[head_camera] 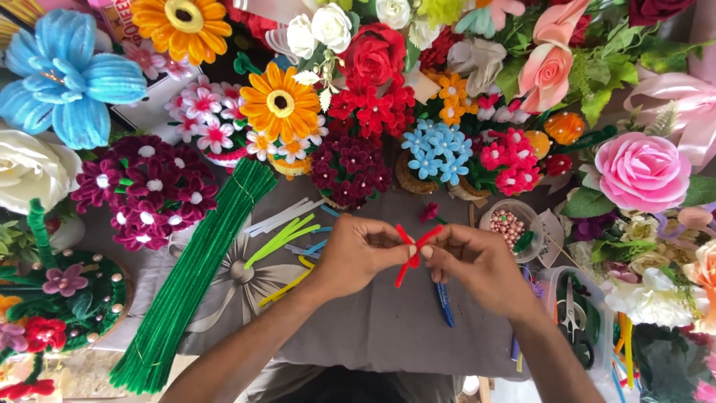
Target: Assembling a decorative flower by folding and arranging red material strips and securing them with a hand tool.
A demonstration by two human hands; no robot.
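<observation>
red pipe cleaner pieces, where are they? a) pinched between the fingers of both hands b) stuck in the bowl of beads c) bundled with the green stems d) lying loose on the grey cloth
a: the red pipe cleaner pieces sit crossed between the fingertips of the left hand and right hand, raised over the grey cloth.

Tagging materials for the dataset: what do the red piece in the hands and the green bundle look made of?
Red piece: looks like pipe cleaner, fuzzy matte pile, thin bent strands held by left hand and right hand. Green bundle: apparently the same, many straight fuzzy stems; wire core not visible.
</observation>
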